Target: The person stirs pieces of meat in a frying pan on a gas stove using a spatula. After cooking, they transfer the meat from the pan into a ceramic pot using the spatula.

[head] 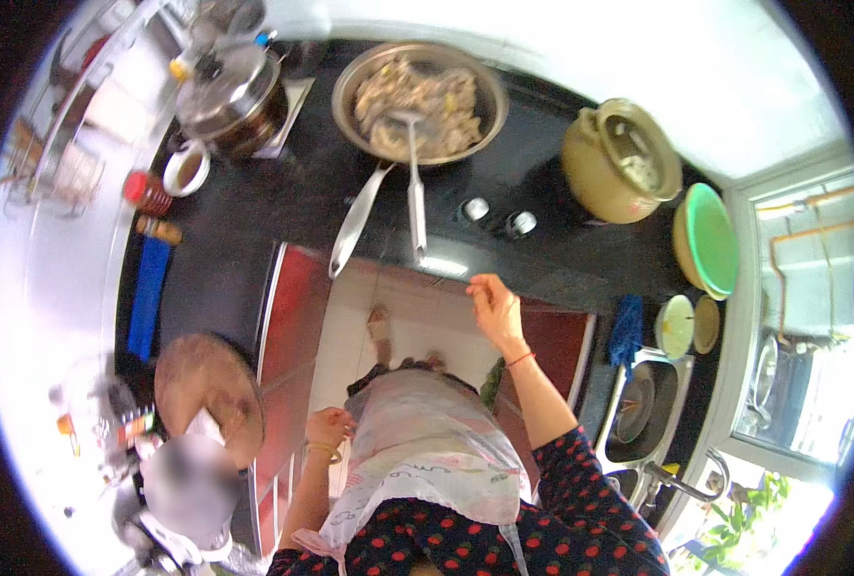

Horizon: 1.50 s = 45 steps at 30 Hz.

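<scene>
My right hand [495, 308] is over the front edge of the counter, fingers loosely bent, holding nothing that I can see. Ahead of it, a metal spatula [416, 194] rests with its blade in a wide steel wok [340, 108]. Pieces of browned meat [427, 108] fill much of the wok. Its long metal handle [358, 223] points back towards me, beside the spatula. Two stove knobs [476, 209] are nearest to my right hand on the black cooktop. Down by my apron [427, 425] hangs my left hand [330, 426], its fingers slightly curled around nothing visible.
A lidded steel pot [236, 101], a white cup [186, 169] and a red-capped jar [149, 193] stand left. A round wooden board [189, 374] lies nearer. Rightwards are an earthenware pot [592, 173], a green-topped bowl [711, 237], a blue cloth [625, 331] and a sink [679, 403].
</scene>
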Motion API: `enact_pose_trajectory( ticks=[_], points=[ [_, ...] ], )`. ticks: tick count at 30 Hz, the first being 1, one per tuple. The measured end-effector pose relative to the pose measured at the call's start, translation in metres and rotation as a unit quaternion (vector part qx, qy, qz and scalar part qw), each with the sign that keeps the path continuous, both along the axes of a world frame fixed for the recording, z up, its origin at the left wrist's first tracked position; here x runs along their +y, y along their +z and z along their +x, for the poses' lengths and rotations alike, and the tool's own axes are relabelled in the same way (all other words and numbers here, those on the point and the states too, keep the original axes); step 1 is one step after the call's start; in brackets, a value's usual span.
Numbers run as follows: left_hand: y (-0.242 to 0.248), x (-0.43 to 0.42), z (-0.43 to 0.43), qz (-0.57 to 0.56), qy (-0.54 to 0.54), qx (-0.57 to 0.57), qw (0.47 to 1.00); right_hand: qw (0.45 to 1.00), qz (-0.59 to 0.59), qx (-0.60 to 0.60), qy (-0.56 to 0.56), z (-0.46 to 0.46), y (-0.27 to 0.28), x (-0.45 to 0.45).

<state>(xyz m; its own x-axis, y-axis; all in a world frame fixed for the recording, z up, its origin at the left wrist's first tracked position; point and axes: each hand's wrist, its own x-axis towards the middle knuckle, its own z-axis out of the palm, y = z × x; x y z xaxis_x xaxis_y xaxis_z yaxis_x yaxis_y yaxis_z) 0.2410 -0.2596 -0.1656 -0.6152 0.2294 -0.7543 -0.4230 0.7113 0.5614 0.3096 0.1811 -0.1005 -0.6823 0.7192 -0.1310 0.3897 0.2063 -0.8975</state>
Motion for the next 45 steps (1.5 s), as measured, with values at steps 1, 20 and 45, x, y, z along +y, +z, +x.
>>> enact_pose_trajectory(
  ticks=[1,20,45],
  points=[
    [0.009,-0.013,0.027,-0.017,0.023,-0.004,1.0,0.999,0.0,-0.016,0.031,-0.003,-0.004,-0.004],
    [-0.013,-0.076,0.014,0.152,0.159,0.088,0.972,0.87,0.49,0.047,0.021,-0.077,0.165,-0.057],
    [0.179,0.233,-0.208,0.348,-0.018,-0.036,0.937,0.887,0.433,-0.113,0.115,-0.126,0.232,0.092]
  ],
)
